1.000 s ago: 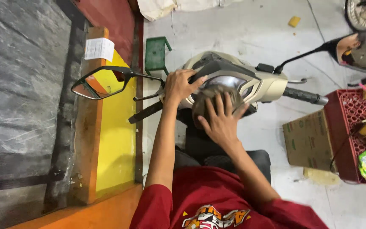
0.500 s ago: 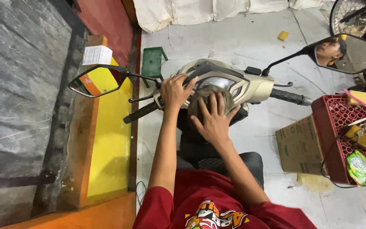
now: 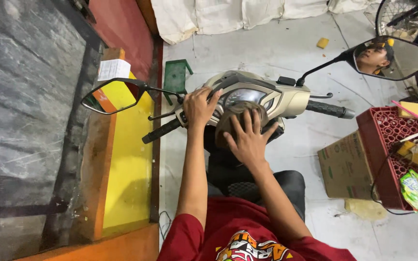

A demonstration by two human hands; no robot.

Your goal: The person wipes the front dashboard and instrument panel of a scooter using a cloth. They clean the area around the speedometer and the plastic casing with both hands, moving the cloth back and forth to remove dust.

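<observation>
Still: left hand, right hand on scooter dash.
</observation>
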